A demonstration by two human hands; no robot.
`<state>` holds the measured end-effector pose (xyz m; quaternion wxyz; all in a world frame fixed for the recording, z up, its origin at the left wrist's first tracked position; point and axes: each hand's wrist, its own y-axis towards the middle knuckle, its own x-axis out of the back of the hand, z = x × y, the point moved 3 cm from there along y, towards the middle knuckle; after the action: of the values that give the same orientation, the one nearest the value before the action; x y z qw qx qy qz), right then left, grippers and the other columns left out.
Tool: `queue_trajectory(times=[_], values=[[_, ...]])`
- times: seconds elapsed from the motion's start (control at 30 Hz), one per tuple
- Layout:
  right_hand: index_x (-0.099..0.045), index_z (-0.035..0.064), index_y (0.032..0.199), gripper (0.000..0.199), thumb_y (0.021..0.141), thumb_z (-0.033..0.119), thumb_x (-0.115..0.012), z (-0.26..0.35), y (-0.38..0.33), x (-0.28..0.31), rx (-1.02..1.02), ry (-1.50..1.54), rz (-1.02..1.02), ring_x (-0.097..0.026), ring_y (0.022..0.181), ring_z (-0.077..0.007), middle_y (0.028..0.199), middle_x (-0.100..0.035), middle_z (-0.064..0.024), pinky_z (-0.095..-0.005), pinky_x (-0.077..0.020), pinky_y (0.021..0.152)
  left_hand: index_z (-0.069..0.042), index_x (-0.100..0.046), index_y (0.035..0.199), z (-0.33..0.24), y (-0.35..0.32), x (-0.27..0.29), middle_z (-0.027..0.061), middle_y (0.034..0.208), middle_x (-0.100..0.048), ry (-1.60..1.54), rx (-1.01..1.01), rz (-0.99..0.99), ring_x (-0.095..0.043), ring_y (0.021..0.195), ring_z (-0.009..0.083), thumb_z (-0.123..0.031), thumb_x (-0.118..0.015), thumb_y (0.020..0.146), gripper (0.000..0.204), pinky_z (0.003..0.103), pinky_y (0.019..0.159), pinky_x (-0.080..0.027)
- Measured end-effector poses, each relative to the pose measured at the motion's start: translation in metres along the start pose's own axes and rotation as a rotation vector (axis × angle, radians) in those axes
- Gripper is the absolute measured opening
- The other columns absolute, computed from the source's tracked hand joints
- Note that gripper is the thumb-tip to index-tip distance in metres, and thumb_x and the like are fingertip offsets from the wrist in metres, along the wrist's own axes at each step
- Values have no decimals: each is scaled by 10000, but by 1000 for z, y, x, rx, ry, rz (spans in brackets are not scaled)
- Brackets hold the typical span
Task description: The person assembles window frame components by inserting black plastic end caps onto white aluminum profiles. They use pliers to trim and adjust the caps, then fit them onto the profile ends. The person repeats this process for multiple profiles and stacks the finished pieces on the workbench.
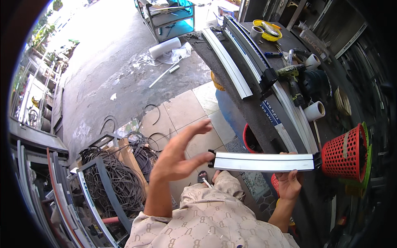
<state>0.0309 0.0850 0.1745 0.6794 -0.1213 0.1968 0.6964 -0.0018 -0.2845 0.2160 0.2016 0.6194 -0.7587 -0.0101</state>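
Note:
In front of my body I hold a short white aluminium profile (264, 162) level. My right hand (289, 182) is closed round it near its right end, thumb on the near side and fingertips showing on the far edge. A small black end piece (211, 158) sits at the profile's left end. My left hand (180, 153) is open there, fingers stretched out, its thumb tip at the black piece. Another black piece (317, 160) shows at the right end. On the dark workbench (244, 107) beyond lies a similar white profile (228, 62).
Long profiles (294, 111), a cordless drill (292, 82), tape rolls (315, 111) and a yellow basket (268, 31) lie on the bench. A red basket (344, 153) stands right. Coiled black strips (109, 182) and metal frames (101, 190) fill the lower left. Plastic wrap (165, 48) lies on the floor.

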Motion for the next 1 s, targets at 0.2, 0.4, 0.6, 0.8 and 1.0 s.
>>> queue_trajectory(times=[0.2,0.4,0.6,0.8,1.0], values=[[-437,-67,1485,683,1008,317,-739,-28,70,-18,9,25,-80,-677,1249,-318,1411,-602,-253,-424,-651,964,-50,-534,1537,66,47,28,124,1442,-651,-203,128,149,-627,1307,262,-288,-993,718,968,421,1024,-534],[-391,-86,1552,700,1066,348,-646,-55,154,-66,140,100,-248,-624,1328,-329,1444,-576,-293,-418,-597,1031,-37,-716,1212,105,121,38,103,1080,-754,-35,46,205,-723,914,208,-135,-925,763,505,323,799,-573],[-406,-81,1548,680,1059,326,-647,-58,220,-121,113,-65,-310,-689,1240,-306,1339,-667,-285,-370,-620,959,-49,-722,1228,136,191,91,88,1063,-765,-47,38,307,-716,906,195,-198,-961,744,560,326,837,-563],[-501,-37,1460,497,1039,186,-644,-77,214,-156,116,-44,-621,-757,1090,-322,1318,-681,-282,-456,-692,836,-91,-626,1461,191,283,136,118,1290,-724,-219,14,621,-671,1190,246,-253,-959,781,774,383,978,-521],[-535,17,1470,527,1113,405,-541,-103,171,-185,403,-68,-980,-735,1093,-254,1284,-700,-162,-382,-657,837,-34,-669,1351,225,404,193,122,1247,-726,-208,-131,385,-686,1175,235,-110,-889,833,568,360,951,-527]])
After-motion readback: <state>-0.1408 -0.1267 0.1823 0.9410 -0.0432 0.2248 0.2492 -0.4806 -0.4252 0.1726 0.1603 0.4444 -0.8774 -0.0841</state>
